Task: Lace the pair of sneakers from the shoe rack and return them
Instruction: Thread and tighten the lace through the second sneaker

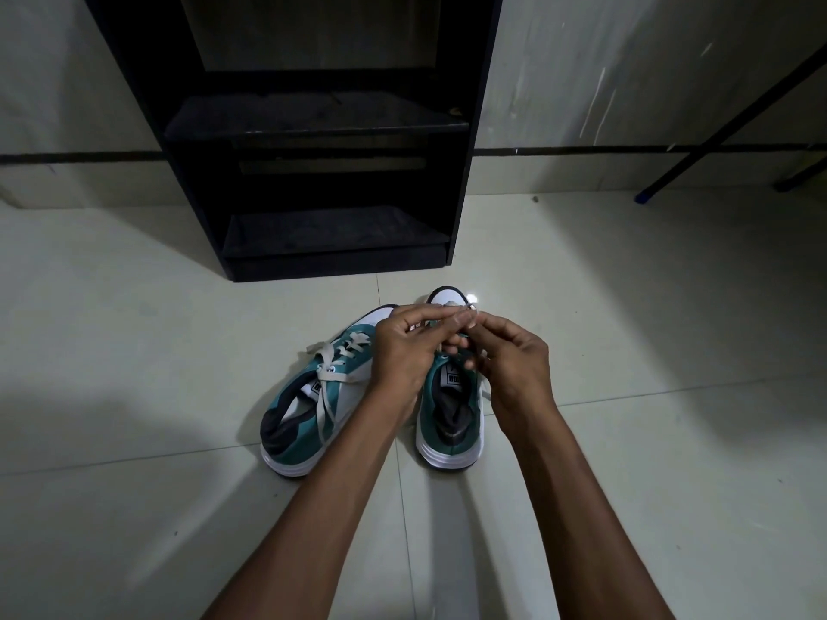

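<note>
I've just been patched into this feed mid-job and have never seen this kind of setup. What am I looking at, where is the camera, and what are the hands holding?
There is no machine here: a person works with two bare hands, and the single wide-angle camera is worn on their head, looking forward and down. That is why both forearms reach in from the bottom edge.

On the pale tiled floor lie two teal sneakers with white soles. The left sneaker already has a white lace crossed through it, its ends lying loose. The right sneaker stands beside it, partly hidden by the hands.

The left hand and right hand meet above the right sneaker, fingertips pinching a thin pale lace between them. How far that shoe is laced cannot be seen.

Behind stands the black shoe rack; no shoes show on its shelves.
</note>
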